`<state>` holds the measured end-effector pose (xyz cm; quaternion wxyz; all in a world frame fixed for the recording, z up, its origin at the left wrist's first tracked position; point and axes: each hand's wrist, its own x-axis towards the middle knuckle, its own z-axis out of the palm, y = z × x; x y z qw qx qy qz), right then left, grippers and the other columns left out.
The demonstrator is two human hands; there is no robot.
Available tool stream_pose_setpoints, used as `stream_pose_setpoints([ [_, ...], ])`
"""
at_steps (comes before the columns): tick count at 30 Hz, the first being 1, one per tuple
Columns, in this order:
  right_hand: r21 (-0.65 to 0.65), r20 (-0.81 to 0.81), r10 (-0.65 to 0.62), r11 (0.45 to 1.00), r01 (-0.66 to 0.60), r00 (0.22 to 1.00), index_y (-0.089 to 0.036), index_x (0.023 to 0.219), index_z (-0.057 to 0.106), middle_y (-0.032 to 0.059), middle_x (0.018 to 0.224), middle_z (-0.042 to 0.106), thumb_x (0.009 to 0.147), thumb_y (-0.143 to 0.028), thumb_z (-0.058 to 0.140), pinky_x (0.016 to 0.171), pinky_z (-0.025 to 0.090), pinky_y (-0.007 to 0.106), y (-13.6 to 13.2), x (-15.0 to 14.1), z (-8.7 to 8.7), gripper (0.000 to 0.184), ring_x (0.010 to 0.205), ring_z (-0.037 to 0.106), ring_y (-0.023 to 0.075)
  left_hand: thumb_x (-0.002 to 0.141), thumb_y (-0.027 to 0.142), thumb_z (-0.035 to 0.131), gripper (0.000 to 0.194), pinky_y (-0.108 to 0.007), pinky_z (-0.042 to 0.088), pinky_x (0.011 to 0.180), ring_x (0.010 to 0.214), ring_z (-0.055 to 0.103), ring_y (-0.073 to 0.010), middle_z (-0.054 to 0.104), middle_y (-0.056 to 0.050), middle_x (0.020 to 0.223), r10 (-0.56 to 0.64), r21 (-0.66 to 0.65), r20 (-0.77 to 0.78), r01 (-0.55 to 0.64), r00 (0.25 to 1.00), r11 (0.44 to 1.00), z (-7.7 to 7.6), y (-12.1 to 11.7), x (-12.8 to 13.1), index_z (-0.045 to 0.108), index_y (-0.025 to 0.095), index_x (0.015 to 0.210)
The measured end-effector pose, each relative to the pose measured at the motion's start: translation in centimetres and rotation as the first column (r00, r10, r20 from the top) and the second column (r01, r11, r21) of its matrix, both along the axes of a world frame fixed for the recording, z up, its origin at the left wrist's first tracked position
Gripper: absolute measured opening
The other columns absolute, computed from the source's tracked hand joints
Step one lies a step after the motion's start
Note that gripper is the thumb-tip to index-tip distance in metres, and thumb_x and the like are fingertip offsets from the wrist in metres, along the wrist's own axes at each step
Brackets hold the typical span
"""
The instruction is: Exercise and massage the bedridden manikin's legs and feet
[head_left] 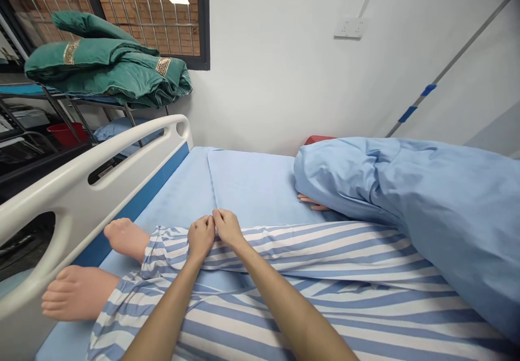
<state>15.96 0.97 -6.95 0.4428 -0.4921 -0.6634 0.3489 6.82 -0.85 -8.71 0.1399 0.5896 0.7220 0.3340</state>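
Note:
My left hand [202,236] and my right hand [227,226] are side by side over the far leg of a figure lying on the bed. Both are closed, knuckles up, their thumb sides almost touching. Beneath them is the blue-and-white striped trouser leg [292,244]. The edge of a folded light blue sheet [252,179] runs straight down to my fingertips. What the fingers pinch, sheet or trouser cloth, is hidden. Two bare, mannequin-like feet [81,293] stick out of the trouser cuffs at the left.
A white bed end board [134,139] with cut-out handles rises at the left. A blue quilt [406,187] covers the figure's upper part, with fingertips [312,202] showing below it. Behind the board, green bedding [109,68] is piled on a rack. A white wall [276,68] stands beyond the bed.

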Motion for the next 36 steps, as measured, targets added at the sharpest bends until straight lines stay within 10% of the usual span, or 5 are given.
stream_pose_setpoints([
  [8, 0.065, 0.1, -0.107, 0.993, 0.101, 0.989, -0.019, 0.051, 0.03, -0.005, 0.048, 0.031, 0.087, -0.037, 0.034, 0.05, 0.022, 0.023, -0.1, 4.0, -0.7, 0.04, 0.049, 0.031, 0.0095, 0.076, 0.033, 0.039, 0.034, -0.023, 0.023, 0.053, 0.05, 0.037, -0.0109, 0.041, 0.003, 0.045, -0.133, -0.09, -0.017, 0.131, 0.991, 0.987, 0.3, 1.1, -1.0, 0.039, 0.019, 0.044],
  [16, -0.02, -0.175, -0.097, 0.995, 0.095, 0.98, -0.019, 0.054, 0.038, -0.0035, 0.051, 0.039, 0.084, -0.039, 0.034, 0.05, 0.028, 0.023, 0.6, 4.4, -1.5, 0.037, 0.052, 0.036, 0.0105, 0.078, 0.037, 0.036, 0.035, -0.022, 0.028, 0.051, 0.05, 0.038, -0.0096, 0.04, 0.004, 0.046, -0.085, 0.104, 0.43, 0.044, 0.899, 0.994, 2.1, 1.7, 5.8, 0.04, 0.019, 0.049],
  [21, -0.074, -0.229, -0.121, 0.992, 0.107, 0.966, -0.02, 0.054, 0.035, -0.0039, 0.051, 0.036, 0.083, -0.039, 0.034, 0.049, 0.029, 0.022, 0.5, 4.8, -0.8, 0.035, 0.052, 0.035, 0.0105, 0.084, 0.037, 0.03, 0.039, -0.024, 0.029, 0.056, 0.055, 0.044, -0.0113, 0.056, -0.001, 0.056, -0.029, 0.094, 0.248, 0.006, 0.968, 0.996, 0.8, 0.9, 7.2, 0.049, 0.019, 0.055],
  [28, 0.137, 0.192, -0.121, 0.986, 0.095, 0.974, -0.019, 0.054, 0.036, -0.0048, 0.049, 0.035, 0.086, -0.037, 0.034, 0.052, 0.024, 0.023, -0.4, 7.7, 0.5, 0.037, 0.05, 0.032, 0.0096, 0.084, 0.035, 0.031, 0.039, -0.024, 0.025, 0.056, 0.053, 0.039, -0.01, 0.053, -0.001, 0.053, -0.076, 0.072, 0.127, 0.067, 0.989, 0.995, 0.9, 0.6, 6.8, 0.045, 0.018, 0.051],
  [36, 0.015, -0.147, -0.198, 0.979, 0.202, 0.969, -0.019, 0.055, 0.037, -0.0044, 0.051, 0.036, 0.085, -0.041, 0.034, 0.051, 0.028, 0.022, 0.0, 9.3, -1.6, 0.038, 0.051, 0.034, 0.0098, 0.08, 0.036, 0.035, 0.037, -0.023, 0.025, 0.052, 0.05, 0.035, -0.0094, 0.04, 0.003, 0.046, -0.145, 0.11, 0.282, 0.118, 0.948, 0.987, 2.5, 1.2, 10.0, 0.036, 0.018, 0.047],
])
